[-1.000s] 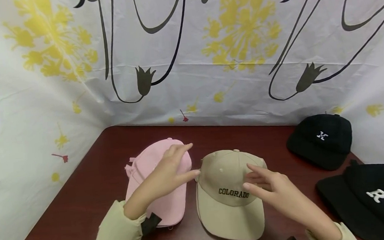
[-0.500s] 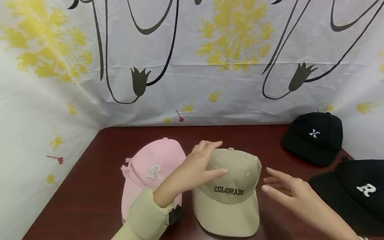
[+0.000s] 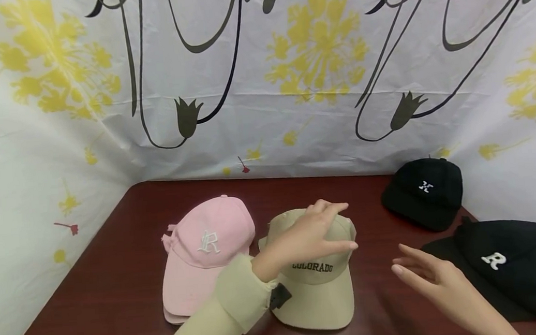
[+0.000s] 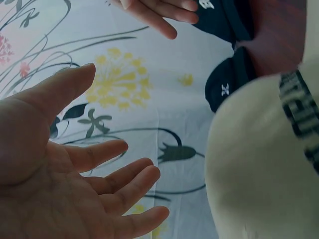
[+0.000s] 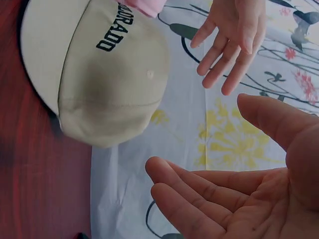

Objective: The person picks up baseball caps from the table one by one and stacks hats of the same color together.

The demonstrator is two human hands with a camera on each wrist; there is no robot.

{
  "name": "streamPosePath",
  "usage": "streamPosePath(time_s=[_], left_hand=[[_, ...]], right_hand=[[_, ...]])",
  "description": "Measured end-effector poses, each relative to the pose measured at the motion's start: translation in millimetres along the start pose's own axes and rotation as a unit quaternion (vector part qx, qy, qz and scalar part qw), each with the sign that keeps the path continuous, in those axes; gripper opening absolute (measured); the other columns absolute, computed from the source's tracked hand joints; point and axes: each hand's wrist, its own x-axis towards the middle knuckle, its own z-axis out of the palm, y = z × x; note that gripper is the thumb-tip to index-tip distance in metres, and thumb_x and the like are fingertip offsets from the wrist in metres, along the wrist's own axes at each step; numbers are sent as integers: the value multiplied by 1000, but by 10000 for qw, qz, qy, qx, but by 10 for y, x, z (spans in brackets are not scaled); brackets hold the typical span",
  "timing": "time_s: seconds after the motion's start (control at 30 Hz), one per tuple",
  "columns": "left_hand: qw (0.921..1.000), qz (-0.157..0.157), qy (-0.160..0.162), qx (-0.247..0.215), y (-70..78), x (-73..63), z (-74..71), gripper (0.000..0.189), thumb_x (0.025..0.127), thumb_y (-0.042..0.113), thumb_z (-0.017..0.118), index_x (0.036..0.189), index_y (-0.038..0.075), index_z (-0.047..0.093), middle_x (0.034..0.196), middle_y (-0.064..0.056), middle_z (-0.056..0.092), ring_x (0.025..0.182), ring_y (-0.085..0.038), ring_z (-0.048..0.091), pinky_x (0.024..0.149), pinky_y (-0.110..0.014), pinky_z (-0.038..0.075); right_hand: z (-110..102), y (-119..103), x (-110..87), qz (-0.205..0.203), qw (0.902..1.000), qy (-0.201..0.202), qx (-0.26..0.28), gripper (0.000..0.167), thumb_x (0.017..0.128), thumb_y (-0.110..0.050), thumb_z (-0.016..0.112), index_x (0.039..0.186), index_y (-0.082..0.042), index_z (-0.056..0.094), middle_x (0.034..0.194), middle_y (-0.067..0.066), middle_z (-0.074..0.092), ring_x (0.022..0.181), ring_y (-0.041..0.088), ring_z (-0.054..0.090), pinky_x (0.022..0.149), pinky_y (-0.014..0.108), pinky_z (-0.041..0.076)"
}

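A beige baseball cap [image 3: 323, 293] lettered COLORADO rests on the dark red table, brim toward me. Over its crown hangs my left hand [image 3: 307, 237], fingers extended and holding nothing; it hides part of the crown in the head view. The left wrist view shows that hand's spread fingers beside the beige cap [image 4: 264, 159]. My right hand [image 3: 439, 280] hovers to the right of the beige cap, before a black cap [image 3: 513, 264] marked with a white R. Its fingers are relaxed, with nothing in them, also in the right wrist view.
Left of the beige cap lie pink caps [image 3: 208, 244], one stacked on another, with a white emblem. A smaller black cap [image 3: 426, 193] sits at the back right corner of the table [image 3: 103, 283]. A patterned white cloth [image 3: 227, 113] encloses the table's back and sides.
My left hand has moved right, from over the pink caps to over the beige cap. My right hand has drawn away from the beige cap to the right. The caps stay put.
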Motion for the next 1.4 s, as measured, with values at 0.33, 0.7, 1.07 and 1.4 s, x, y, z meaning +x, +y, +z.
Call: streamPosePath(time_s=[0.33,0.7,1.07,1.4], left_hand=[[9976,30,-690,-60,192,292,206,71,85,50,57,143,19,30,129,3,37,115,-8,37,89,-20,35],[9956,93,-924,125,295,501,399,70,85,51,57,143,21,31,131,6,37,115,-5,37,87,-19,34],[9951,-2,-984,96,291,552,503,69,84,51,58,141,21,34,133,6,37,120,-7,35,90,-20,35],[9924,-158,-1221,34,332,791,691,68,84,52,57,141,26,33,133,10,35,120,-3,34,85,-20,37]], right_hand=[[-84,273,-29,708,9972,-234,-34,66,96,-41,43,139,7,28,123,21,54,110,33,53,74,37,50],[-183,415,-48,801,9961,-113,-344,69,96,-42,43,138,10,27,124,24,51,110,38,52,74,40,50],[-213,545,-72,958,9935,20,-622,68,96,-43,42,136,11,31,122,24,54,106,31,55,75,41,48],[-332,760,-98,1949,9800,-207,-345,89,91,-59,35,141,11,15,130,34,39,115,50,40,76,49,46]])
